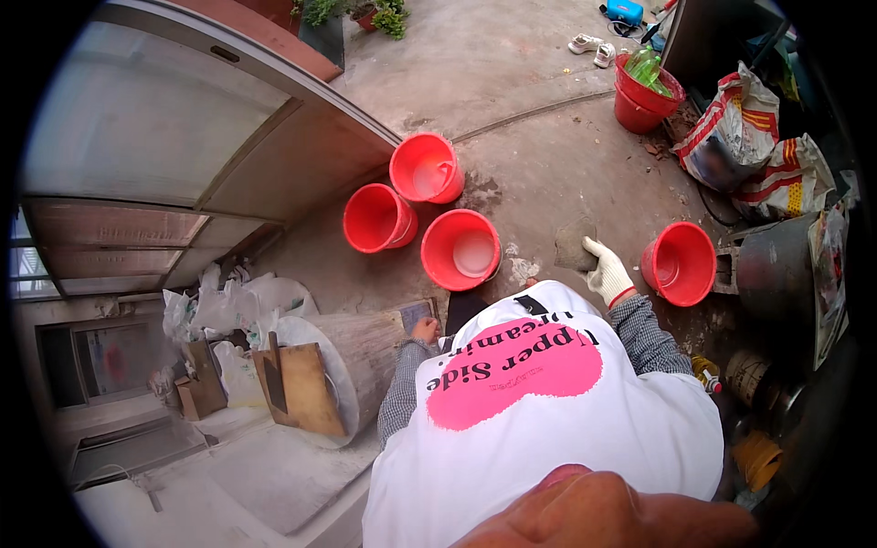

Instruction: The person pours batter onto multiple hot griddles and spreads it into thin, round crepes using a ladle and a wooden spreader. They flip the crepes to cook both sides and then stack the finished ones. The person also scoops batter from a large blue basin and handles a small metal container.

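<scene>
My right hand (pixel 608 275), in a white knitted glove with a red cuff, holds a flat, rough grey piece (pixel 575 241), perhaps a cloth; the thumb lies over its edge. My left hand (pixel 426 330) is bare, low beside my body, near the end of a large pale cylinder (pixel 366 356); its fingers look curled, and nothing in them can be made out. Ahead, three red plastic buckets stand close together: one at the back (pixel 421 168), one at left (pixel 373 218), one nearest me (pixel 458 250) with a whitish bottom. Another red bucket (pixel 675 264) stands right of my gloved hand.
Red buckets with green plastic bottles (pixel 644 103) stand at the back right, beside printed woven sacks (pixel 733 130). A dark metal drum (pixel 774 260) is at the right. White plastic bags (pixel 233 301) and a wooden board (pixel 301 387) lie left. Shoes (pixel 586 44) sit farther off.
</scene>
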A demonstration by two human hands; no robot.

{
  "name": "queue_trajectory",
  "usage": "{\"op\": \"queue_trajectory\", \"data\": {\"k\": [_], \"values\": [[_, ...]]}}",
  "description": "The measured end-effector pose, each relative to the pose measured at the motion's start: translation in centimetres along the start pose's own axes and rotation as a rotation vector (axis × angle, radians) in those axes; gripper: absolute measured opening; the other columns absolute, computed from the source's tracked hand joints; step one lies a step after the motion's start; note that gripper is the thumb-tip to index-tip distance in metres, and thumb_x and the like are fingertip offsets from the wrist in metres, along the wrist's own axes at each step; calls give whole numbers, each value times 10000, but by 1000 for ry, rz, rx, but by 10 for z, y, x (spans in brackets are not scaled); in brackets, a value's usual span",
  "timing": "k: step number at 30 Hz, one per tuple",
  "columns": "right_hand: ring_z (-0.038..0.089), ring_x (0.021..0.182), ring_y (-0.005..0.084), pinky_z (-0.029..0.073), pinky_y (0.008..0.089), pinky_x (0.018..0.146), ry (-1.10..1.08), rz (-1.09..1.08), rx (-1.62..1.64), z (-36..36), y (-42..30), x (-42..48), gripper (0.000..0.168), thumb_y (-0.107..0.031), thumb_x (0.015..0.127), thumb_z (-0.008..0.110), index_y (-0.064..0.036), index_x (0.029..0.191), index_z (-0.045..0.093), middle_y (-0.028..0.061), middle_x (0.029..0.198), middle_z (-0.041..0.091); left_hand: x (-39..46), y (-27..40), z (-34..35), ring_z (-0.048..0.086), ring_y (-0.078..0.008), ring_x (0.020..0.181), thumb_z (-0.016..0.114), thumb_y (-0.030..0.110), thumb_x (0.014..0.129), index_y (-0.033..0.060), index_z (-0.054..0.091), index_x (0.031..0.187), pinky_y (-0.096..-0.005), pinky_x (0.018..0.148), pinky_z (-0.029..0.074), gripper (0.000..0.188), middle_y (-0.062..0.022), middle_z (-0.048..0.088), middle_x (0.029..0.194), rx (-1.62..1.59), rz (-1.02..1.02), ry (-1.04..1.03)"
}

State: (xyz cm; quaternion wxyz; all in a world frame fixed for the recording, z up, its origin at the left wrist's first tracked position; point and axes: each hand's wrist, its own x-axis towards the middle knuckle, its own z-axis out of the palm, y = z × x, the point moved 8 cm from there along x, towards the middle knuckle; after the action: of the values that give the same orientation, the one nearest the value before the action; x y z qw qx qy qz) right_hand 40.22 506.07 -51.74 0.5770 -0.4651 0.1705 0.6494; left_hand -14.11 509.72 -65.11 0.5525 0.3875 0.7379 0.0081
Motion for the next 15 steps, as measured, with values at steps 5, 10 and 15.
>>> {"op": "queue_trajectory", "data": {"k": [5,10,15], "values": [[525,1188,340,432,552,1022,-131,23,76,1,16,-11,390,-198,931,602,-84,1283,481,147,1290,542,13,79,-3,659,-182,762,506,257,982,65,547,1171,-340,670,518,272,-80,666,962,-16,148,-20],[511,1204,372,436,572,1017,-120,20,144,5,17,-16,428,-199,939,589,-92,1326,442,167,1313,517,28,101,0,649,-156,750,515,238,961,80,554,1151,-318,614,516,251,-57,669,934,45,104,-13],[510,1206,377,438,582,1011,-126,19,122,17,16,-15,420,-208,945,583,-105,1327,443,161,1331,498,27,90,2,655,-162,760,525,239,945,70,589,1100,-325,630,531,237,-63,679,932,106,166,-9]]}}
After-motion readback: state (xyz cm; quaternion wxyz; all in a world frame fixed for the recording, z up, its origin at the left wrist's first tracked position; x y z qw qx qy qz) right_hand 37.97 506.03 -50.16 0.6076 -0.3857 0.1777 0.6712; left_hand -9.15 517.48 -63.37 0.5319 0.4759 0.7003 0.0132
